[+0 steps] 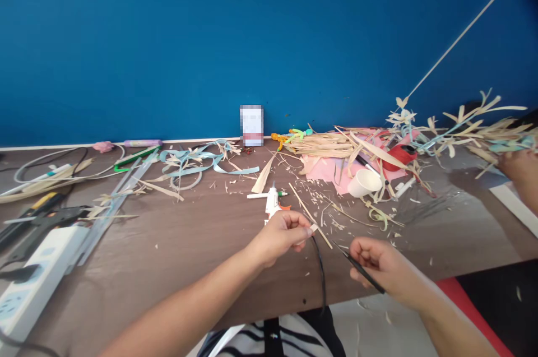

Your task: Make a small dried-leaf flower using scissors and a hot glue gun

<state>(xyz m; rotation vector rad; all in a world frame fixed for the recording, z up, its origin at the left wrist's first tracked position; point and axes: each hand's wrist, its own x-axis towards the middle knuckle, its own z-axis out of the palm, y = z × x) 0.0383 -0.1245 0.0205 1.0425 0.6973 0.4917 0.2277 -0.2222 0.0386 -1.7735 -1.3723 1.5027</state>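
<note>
My left hand (pixel 290 231) pinches a small pale piece of dried leaf (pixel 313 227) between thumb and fingertips. In my right hand (pixel 376 262) is a pair of slim black tweezers (pixel 365 274), its fine points aimed toward the left hand but apart from the leaf piece. Just beyond my left hand a white glue gun (pixel 272 199) lies on the brown table (pixel 202 250), partly hidden by that hand. A thin straw strip (pixel 309 212) lies behind the leaf piece, and a black cable (pixel 321 273) runs down toward the table's front edge.
Leaf scraps surround a white paper cup (pixel 365 183) and a red tape dispenser (pixel 398 157) on pink paper (pixel 313 166). Blue ribbons (pixel 202 155) lie at the back. A white power strip (pixel 42 267) sits at left. Another person's hand (pixel 519 169) is at far right.
</note>
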